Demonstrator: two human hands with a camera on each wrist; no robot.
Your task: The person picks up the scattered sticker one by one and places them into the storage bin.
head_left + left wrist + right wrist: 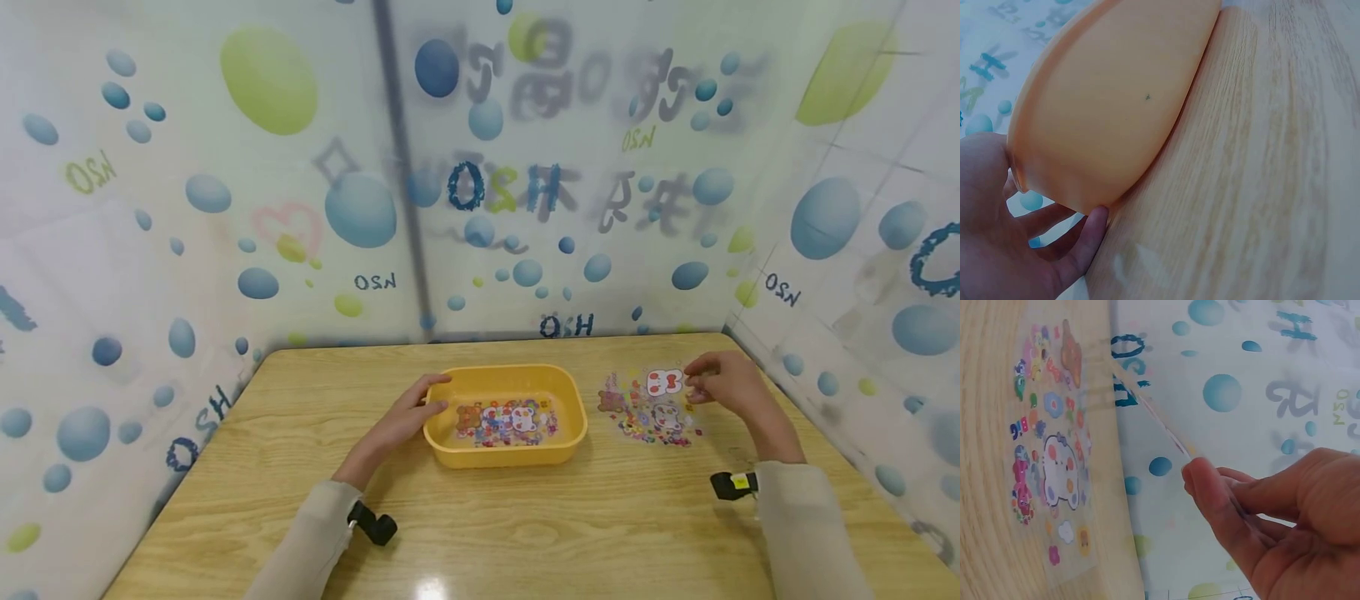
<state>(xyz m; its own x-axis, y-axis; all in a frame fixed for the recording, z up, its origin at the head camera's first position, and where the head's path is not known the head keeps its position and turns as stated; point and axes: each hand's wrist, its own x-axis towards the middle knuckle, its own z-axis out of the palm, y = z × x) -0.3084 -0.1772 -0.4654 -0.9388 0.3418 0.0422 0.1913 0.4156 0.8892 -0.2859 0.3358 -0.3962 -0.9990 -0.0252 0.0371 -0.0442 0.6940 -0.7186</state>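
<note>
A yellow plastic basin [506,457] stands on the table. My left hand [408,414] grips its left end, thumb at the rim and fingers against the outer wall, as the left wrist view shows. Inside the basin lies a clear sticker sheet [522,419] printed with cartoon animals. To the right, my right hand [727,383] pinches the edge of another clear sticker sheet [1160,419], seen nearly edge-on in the right wrist view. Below that one, a further sticker sheet [1060,472] with a white cartoon animal lies flat on the wood.
The light wood table [525,533] ends at a pale curtain-like wall [480,283] with blue and green dots, close behind and on both sides. Each wrist carries a small black camera [372,523].
</note>
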